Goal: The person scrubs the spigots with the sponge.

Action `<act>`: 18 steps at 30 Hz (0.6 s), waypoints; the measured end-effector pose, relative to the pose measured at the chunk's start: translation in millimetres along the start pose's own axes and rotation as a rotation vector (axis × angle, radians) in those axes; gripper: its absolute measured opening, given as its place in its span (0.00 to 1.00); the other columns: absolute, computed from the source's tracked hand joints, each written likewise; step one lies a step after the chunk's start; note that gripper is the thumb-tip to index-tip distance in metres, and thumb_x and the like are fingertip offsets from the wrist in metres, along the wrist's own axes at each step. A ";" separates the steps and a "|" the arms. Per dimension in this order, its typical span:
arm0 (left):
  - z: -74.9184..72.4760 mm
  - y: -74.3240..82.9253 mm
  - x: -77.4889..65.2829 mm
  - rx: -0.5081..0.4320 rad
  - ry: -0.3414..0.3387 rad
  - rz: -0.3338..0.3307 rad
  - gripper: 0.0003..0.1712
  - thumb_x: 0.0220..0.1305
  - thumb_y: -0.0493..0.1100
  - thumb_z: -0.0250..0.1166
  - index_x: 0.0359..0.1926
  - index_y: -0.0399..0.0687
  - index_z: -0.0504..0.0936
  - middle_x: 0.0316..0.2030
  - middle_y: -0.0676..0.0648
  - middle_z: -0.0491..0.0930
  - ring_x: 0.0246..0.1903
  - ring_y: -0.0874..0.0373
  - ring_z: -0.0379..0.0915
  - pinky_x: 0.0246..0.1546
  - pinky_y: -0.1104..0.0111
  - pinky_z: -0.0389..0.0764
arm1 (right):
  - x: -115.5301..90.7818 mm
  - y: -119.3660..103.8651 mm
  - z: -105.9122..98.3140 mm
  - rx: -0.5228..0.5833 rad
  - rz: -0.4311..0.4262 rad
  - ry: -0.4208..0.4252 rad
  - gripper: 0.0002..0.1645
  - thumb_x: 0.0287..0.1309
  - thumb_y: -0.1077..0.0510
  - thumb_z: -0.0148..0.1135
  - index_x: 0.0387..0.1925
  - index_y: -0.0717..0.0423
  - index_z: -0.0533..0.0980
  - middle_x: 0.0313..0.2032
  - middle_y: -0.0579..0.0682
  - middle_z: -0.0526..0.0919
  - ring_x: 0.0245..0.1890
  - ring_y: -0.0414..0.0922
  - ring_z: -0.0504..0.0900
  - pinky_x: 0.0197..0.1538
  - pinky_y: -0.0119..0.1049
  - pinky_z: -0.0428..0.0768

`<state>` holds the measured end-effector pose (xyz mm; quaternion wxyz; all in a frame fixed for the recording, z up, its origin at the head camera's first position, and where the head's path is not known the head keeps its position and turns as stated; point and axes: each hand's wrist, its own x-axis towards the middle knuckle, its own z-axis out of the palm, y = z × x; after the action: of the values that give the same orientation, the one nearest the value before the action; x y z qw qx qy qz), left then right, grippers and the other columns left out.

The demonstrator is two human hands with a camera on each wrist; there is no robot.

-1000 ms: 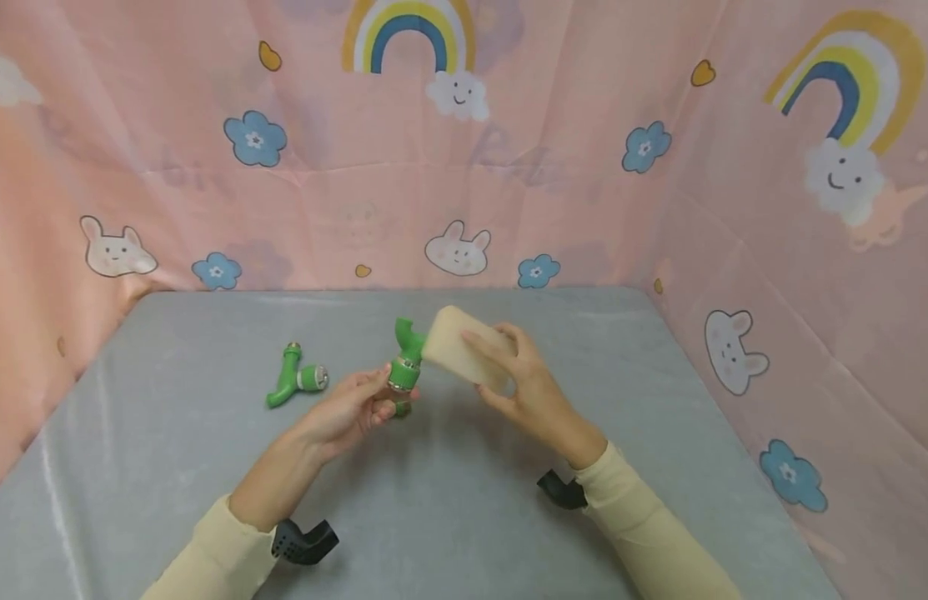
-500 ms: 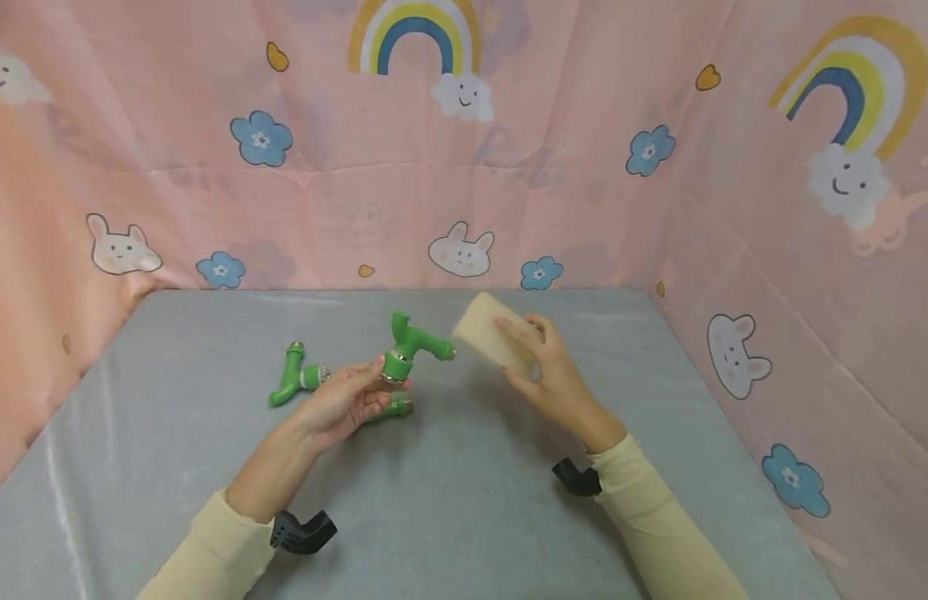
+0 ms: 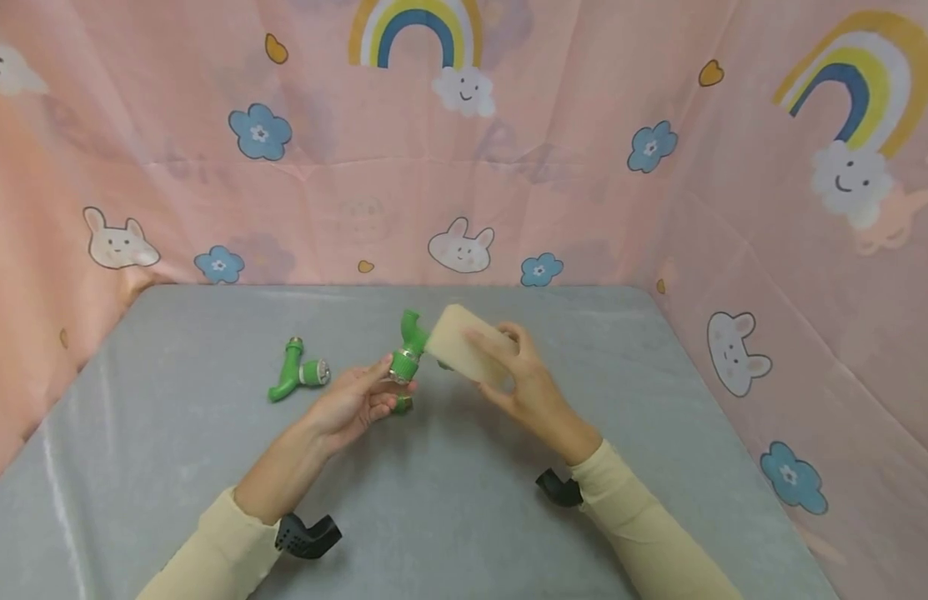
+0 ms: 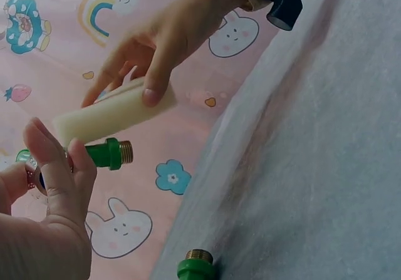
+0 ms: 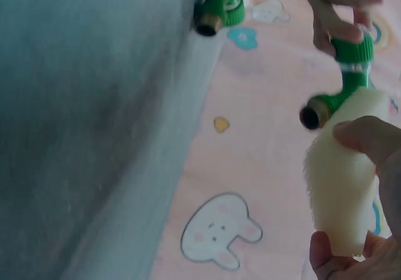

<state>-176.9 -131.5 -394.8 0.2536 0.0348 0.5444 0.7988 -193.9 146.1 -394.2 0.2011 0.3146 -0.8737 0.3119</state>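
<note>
In the head view my left hand [image 3: 347, 412] pinches a green tap [image 3: 411, 337] by its knob, holding it above the table with the spout up. My right hand [image 3: 534, 387] grips a cream-coloured block sponge [image 3: 464, 346] between thumb and fingers. The sponge overlaps the tap's inlet side there. In the left wrist view the sponge [image 4: 109, 116] lies along the tap's inlet pipe, whose brass threaded end [image 4: 126, 152] sticks out. From the right wrist, the sponge [image 5: 341, 180] is right against the tap's body [image 5: 356, 76].
A second green tap [image 3: 289, 373] lies on the grey cloth-covered table [image 3: 448, 517], left of the left hand. Part of a third green tap [image 3: 403, 405] shows beneath that hand's fingers. A pink patterned curtain [image 3: 321, 200] stands behind and at the sides.
The sponge moved off to the right, uncovering the tap's inlet, then came back left over it. The held tap has turned and shifted slightly. Both taps on the table stay put.
</note>
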 end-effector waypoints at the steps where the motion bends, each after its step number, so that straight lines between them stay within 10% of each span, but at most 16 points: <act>1: -0.2 0.4 -0.5 -0.005 0.017 0.002 0.19 0.79 0.54 0.51 0.40 0.51 0.84 0.35 0.52 0.89 0.23 0.72 0.78 0.28 0.83 0.81 | 0.3 1.2 -1.4 -0.005 0.020 0.001 0.43 0.51 0.66 0.76 0.69 0.48 0.72 0.60 0.68 0.67 0.57 0.62 0.73 0.49 0.55 0.85; 5: 0.6 0.8 -0.5 0.003 0.076 0.011 0.19 0.79 0.53 0.52 0.37 0.50 0.84 0.35 0.52 0.89 0.23 0.71 0.79 0.29 0.82 0.82 | 1.2 2.0 -8.6 0.028 0.068 0.028 0.43 0.52 0.66 0.75 0.70 0.47 0.71 0.61 0.67 0.65 0.56 0.62 0.72 0.47 0.55 0.85; 13: 6.1 -4.6 5.7 0.092 0.163 0.023 0.21 0.78 0.51 0.54 0.49 0.38 0.83 0.34 0.50 0.89 0.22 0.70 0.80 0.29 0.80 0.83 | 1.2 -11.2 0.9 -0.038 -0.172 0.077 0.43 0.48 0.66 0.78 0.67 0.47 0.72 0.59 0.67 0.67 0.56 0.63 0.71 0.48 0.56 0.84; 18: 8.7 -5.8 4.0 0.106 0.179 0.017 0.23 0.77 0.51 0.56 0.50 0.33 0.82 0.33 0.49 0.89 0.21 0.69 0.80 0.27 0.80 0.83 | -2.2 -11.6 8.7 -0.081 -0.144 0.096 0.45 0.45 0.68 0.80 0.66 0.46 0.74 0.59 0.66 0.66 0.57 0.63 0.70 0.50 0.57 0.84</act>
<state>-175.3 -120.7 -397.3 0.1949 -0.0187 0.6060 0.7710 -185.7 134.1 -396.9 0.2772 0.3529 -0.8501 0.2757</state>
